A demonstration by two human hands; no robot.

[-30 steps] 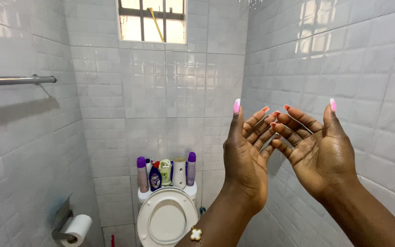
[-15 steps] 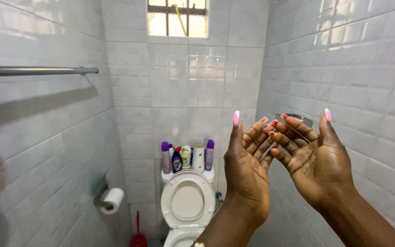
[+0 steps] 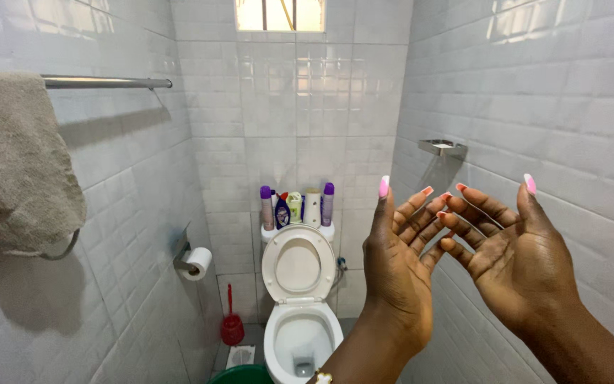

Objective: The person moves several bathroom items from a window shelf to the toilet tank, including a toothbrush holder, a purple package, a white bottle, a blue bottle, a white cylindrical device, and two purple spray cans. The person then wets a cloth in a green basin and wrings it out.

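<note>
Both my hands are raised in front of me in a white-tiled bathroom, empty, fingers spread and fingertips close together. My left hand (image 3: 396, 267) shows its back, thumb up with a pink nail. My right hand (image 3: 513, 256) faces palm toward the left hand. Neither touches any object. Behind them stands a white toilet (image 3: 300, 313) with its lid and seat up.
Several bottles (image 3: 296, 208) stand on the cistern. A toilet roll (image 3: 197, 263) hangs on the left wall, a red toilet brush (image 3: 232, 327) below it. A beige towel (image 3: 19, 163) hangs on a metal rail (image 3: 108, 82). A metal soap shelf (image 3: 442, 147) is on the right wall.
The view has swung left and down: the towel has come into sight and the toilet has shifted right. My hands keep the same pose.
</note>
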